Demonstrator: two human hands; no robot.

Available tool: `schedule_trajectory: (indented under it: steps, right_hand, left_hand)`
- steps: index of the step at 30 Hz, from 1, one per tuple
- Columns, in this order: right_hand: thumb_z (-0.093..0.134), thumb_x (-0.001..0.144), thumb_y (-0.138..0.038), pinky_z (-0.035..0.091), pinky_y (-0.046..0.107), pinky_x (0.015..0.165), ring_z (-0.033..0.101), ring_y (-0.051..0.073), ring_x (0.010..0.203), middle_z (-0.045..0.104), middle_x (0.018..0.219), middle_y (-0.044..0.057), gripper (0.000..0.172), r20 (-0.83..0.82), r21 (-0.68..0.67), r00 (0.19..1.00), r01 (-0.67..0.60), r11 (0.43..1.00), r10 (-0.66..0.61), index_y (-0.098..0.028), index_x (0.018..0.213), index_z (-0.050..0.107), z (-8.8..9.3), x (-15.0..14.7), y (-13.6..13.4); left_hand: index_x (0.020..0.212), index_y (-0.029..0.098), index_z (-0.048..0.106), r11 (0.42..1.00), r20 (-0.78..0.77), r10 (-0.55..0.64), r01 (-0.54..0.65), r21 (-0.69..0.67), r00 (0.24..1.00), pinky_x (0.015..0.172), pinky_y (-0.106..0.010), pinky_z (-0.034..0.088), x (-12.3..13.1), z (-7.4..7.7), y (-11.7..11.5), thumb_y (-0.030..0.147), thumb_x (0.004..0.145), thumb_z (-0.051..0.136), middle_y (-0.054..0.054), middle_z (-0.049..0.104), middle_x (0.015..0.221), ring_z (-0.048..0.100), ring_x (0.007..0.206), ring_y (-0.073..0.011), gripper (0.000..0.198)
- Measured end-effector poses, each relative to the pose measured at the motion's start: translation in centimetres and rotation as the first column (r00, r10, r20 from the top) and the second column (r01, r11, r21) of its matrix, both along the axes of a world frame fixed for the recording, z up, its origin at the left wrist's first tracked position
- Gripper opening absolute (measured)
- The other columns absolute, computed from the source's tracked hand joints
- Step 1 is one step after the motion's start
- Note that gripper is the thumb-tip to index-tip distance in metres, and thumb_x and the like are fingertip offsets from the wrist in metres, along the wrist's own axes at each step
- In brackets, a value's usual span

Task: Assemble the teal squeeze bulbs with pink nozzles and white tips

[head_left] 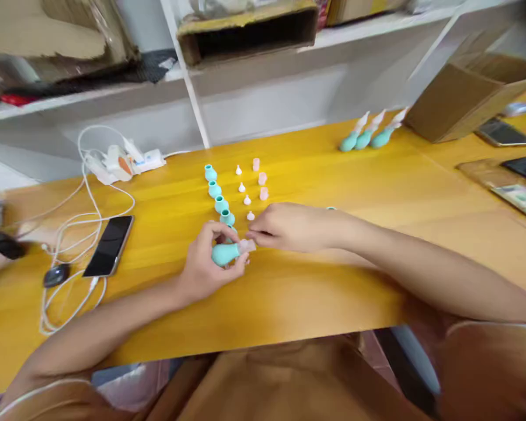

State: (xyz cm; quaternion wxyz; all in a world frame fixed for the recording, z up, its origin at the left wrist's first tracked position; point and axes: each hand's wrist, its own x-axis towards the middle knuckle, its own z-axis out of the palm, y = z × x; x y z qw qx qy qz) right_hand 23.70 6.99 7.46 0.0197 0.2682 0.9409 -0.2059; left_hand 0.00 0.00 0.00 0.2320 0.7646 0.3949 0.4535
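Yellow wood makes up the table (377, 193), and at its left end a black phone (108, 245) lies face up among loops of white cable (70, 234), with a white power strip (123, 162) behind it near the wall. Further right, the person's left hand (206, 266) is closed around a teal rubber bulb (225, 254) lying on its side just above the tabletop, thumb and fingers wrapped over its body. The right hand (289, 227) meets it from the other side, fingertips pinched at a pale cap (246, 245) on the bulb's neck, so both hands are together on the one piece. Just behind them stands a row of teal bulbs (217, 193), then a row of small white tips (244, 193), then a short row of pink caps (260, 177). Well off to the right, three assembled teal bulbs (368, 135) lie side by side near a cardboard box (464, 96), and two phones (515, 152) rest at the table's far right edge.
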Motion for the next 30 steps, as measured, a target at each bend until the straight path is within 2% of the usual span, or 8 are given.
schedule_trajectory:
  steps: [3, 5, 10, 16, 20, 25, 28, 30]
  right_hand:
    - [0.047, 0.114, -0.031, 0.027, 0.029, 0.063, 0.057, 0.015, 0.064, 0.074, 0.084, 0.011, 0.041, 0.153, 0.117, 0.986, 0.04, 0.992, -0.058, -0.012, 0.092, 0.077, -1.4, -0.8, -1.4]
    - [0.049, 0.112, -0.023, 0.029, 0.03, 0.064, 0.064, 0.019, 0.07, 0.076, 0.089, 0.015, 0.036, 0.25, 0.195, 0.965, 0.022, 0.981, -0.072, -0.011, 0.097, 0.079, -2.3, -1.6, -2.4]
    - [0.055, 0.1, -0.003, 0.037, 0.03, 0.07, 0.073, 0.025, 0.089, 0.078, 0.109, 0.018, 0.028, 0.4, 0.257, 0.916, -0.098, 0.961, -0.014, -0.011, 0.107, 0.082, -3.2, -2.9, -4.0]
    - [0.044, 0.112, -0.021, 0.028, 0.031, 0.064, 0.067, 0.022, 0.072, 0.076, 0.09, 0.015, 0.038, 0.31, 0.191, 0.95, -0.017, 0.981, -0.044, -0.011, 0.101, 0.079, -1.1, -0.8, -2.6]
    - [0.046, 0.112, -0.025, 0.024, 0.032, 0.062, 0.057, 0.017, 0.061, 0.075, 0.085, 0.01, 0.036, 0.271, 0.092, 0.96, 0.039, 0.995, -0.063, -0.014, 0.097, 0.076, -0.8, -0.1, -1.7]
    - [0.044, 0.112, -0.023, 0.022, 0.032, 0.063, 0.053, 0.016, 0.063, 0.074, 0.089, 0.009, 0.033, 0.195, 0.127, 0.975, 0.087, 0.988, -0.111, -0.015, 0.101, 0.074, -0.4, 0.3, -1.1]
    - [0.04, 0.114, -0.029, 0.026, 0.03, 0.064, 0.055, 0.016, 0.067, 0.074, 0.088, 0.008, 0.039, 0.1, 0.039, 0.99, 0.095, 0.995, -0.099, -0.016, 0.099, 0.073, 1.0, 0.7, -1.3]
    - [0.041, 0.114, -0.034, 0.028, 0.03, 0.065, 0.055, 0.017, 0.066, 0.074, 0.084, 0.008, 0.044, 0.137, -0.037, 0.989, 0.056, 0.998, -0.05, -0.016, 0.091, 0.074, 1.5, 0.5, -2.0]
  left_hand:
    - [0.116, 0.026, 0.054, 0.994, 0.042, -0.006, 0.001, 0.112, 0.999, 0.079, -0.031, 0.052, 0.0, 0.3, 0.3, 0.015, 0.083, 0.084, -0.001, 0.067, 0.101, 0.064, 0.087, -0.0158, 0.046]
    - [0.117, 0.026, 0.054, 0.989, 0.049, -0.016, 0.009, 0.146, 0.999, 0.08, -0.032, 0.052, -0.1, 0.3, 0.4, 0.014, 0.082, 0.083, -0.001, 0.068, 0.1, 0.064, 0.088, -0.0165, 0.047]
    - [0.12, 0.026, 0.056, 0.995, 0.018, -0.041, 0.04, 0.094, 0.999, 0.078, -0.032, 0.051, -0.4, -0.3, 0.5, 0.015, 0.084, 0.083, -0.002, 0.065, 0.103, 0.061, 0.086, -0.0169, 0.046]
    - [0.124, 0.027, 0.055, 0.996, 0.027, -0.031, 0.029, 0.079, 0.999, 0.083, -0.033, 0.049, -0.4, -0.9, 0.9, 0.019, 0.091, 0.083, -0.003, 0.066, 0.106, 0.061, 0.091, -0.0171, 0.044]
    - [0.125, 0.027, 0.056, 0.995, 0.045, -0.028, 0.024, 0.1, 0.999, 0.084, -0.034, 0.049, -0.5, -0.9, 1.1, 0.02, 0.093, 0.082, -0.003, 0.065, 0.107, 0.059, 0.092, -0.0175, 0.042]
    - [0.125, 0.026, 0.055, 0.995, 0.066, 0.001, -0.008, 0.103, 0.998, 0.084, -0.034, 0.049, -0.4, -1.0, 1.1, 0.022, 0.094, 0.082, -0.003, 0.065, 0.109, 0.059, 0.092, -0.0172, 0.041]
    - [0.127, 0.026, 0.054, 0.996, 0.102, 0.005, -0.014, 0.087, 0.995, 0.086, -0.033, 0.05, -0.4, -0.9, 1.1, 0.024, 0.096, 0.081, -0.004, 0.066, 0.112, 0.061, 0.095, -0.017, 0.041]
    - [0.127, 0.026, 0.054, 0.995, 0.132, 0.005, -0.018, 0.097, 0.991, 0.086, -0.033, 0.051, -0.3, -0.8, 1.1, 0.025, 0.097, 0.081, -0.004, 0.065, 0.113, 0.062, 0.096, -0.0168, 0.04]
